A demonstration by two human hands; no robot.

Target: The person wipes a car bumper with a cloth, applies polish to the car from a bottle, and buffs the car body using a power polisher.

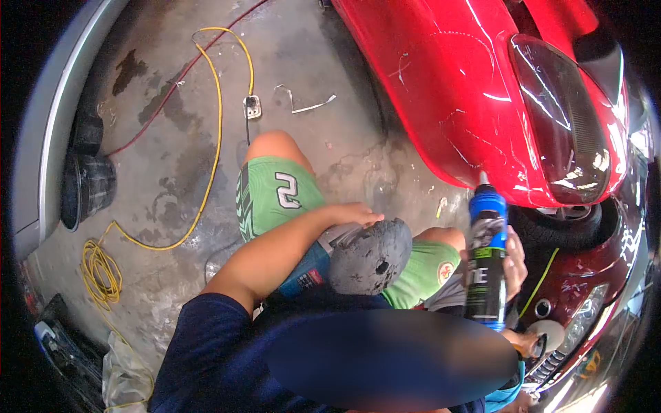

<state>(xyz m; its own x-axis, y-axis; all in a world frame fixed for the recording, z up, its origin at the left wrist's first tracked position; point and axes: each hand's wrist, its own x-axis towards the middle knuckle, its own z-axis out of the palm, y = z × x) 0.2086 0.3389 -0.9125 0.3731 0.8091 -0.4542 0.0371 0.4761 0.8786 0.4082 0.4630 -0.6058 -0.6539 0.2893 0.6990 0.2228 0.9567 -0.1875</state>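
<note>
Polisher (308,267) being gripped left-handed

So a big red car (441,89) is filling the upper right. The polisher is sitting over the green shorts (279,193), left hand (350,215) holding it beside its worn grey pad (361,249). Right hand (515,268) is clutching a blue-and-black bottle (487,251), nozzle pointing carward; can't tell if they're touching.

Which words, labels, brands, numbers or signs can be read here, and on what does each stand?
"2": the green shorts.
"E": the bottle, end of a word; the rest is unclear.
Too small or blurred: the bottle's smaller print, the red label on the tool, the shorts' round badge.
</note>
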